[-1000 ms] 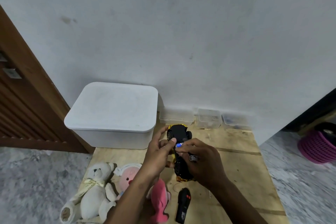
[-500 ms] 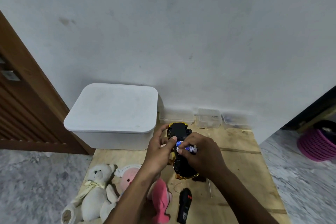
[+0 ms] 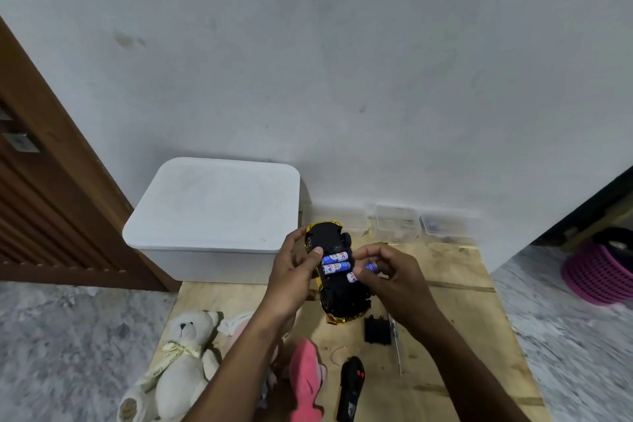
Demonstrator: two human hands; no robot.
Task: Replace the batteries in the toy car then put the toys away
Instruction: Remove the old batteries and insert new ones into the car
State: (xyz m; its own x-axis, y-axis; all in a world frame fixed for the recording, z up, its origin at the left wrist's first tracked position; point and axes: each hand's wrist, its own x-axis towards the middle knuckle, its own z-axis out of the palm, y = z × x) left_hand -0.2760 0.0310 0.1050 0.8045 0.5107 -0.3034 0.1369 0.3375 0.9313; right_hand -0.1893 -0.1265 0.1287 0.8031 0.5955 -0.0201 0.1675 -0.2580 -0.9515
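The toy car [image 3: 337, 295], gold with a black underside, is held upside down above the wooden board. My left hand [image 3: 296, 271] grips its left side, thumb by the open battery bay. Two blue-and-white batteries [image 3: 335, 262] lie in the bay. My right hand [image 3: 387, 276] pinches another blue battery [image 3: 370, 267] at the bay's right edge, with a third cell [image 3: 352, 277] just under its fingertips. The black battery cover [image 3: 376, 331] and a thin screwdriver [image 3: 396, 346] lie on the board below the car.
A white lidded bin [image 3: 215, 209] stands at the back left. A white teddy bear [image 3: 183, 356], pink plush toys [image 3: 306, 380] and a black remote [image 3: 351, 387] lie on the wooden board [image 3: 455, 336]. Small clear boxes [image 3: 397, 223] line the wall. A pink basket [image 3: 599, 271] sits far right.
My right hand has drawn back to the right of the bay, uncovering the two batteries seated in it. The battery cover and screwdriver have come into view below the car.
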